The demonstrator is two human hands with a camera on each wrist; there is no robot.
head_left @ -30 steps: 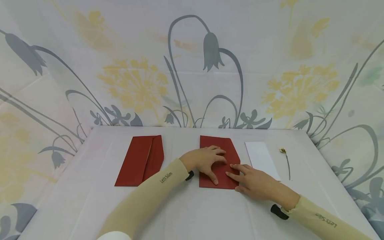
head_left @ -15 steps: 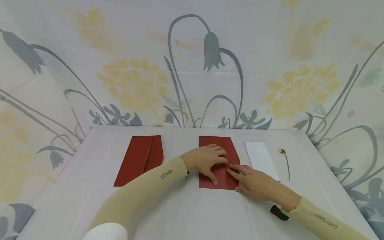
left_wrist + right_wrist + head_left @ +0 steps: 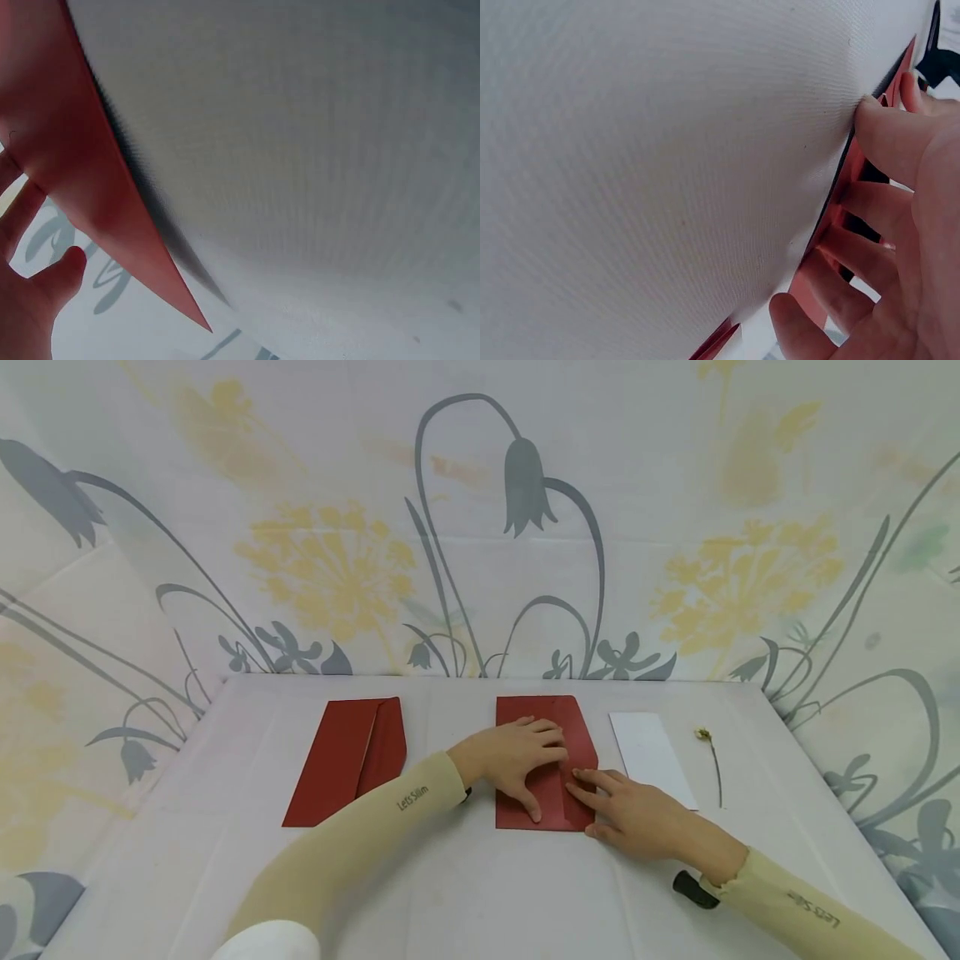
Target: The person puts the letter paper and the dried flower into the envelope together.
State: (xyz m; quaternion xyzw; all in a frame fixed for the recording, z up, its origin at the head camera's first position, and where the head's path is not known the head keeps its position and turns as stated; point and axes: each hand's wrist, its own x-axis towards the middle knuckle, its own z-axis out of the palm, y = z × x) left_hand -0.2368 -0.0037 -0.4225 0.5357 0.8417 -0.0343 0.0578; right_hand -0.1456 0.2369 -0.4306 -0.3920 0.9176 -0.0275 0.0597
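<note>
Red spare envelope point(image 3: 347, 762), far left of tabletop point(image 3: 480, 893), untouched. Centre: red envelope point(image 3: 543, 760) in work, lying flat. My left hand point(image 3: 517, 758) rests spread on it, fingers relaxed, gripping nothing. My right hand point(image 3: 633, 814) presses its right flap with straight fingertips; I judge firm, even pressure along the fold best. White card point(image 3: 651, 758), dried flower point(image 3: 712, 760) at right.

The white table point(image 3: 480, 893) carries 2 red envelopes point(image 3: 347, 760) point(image 3: 545, 718), a white card point(image 3: 648, 756) and a dried flower point(image 3: 712, 760).
</note>
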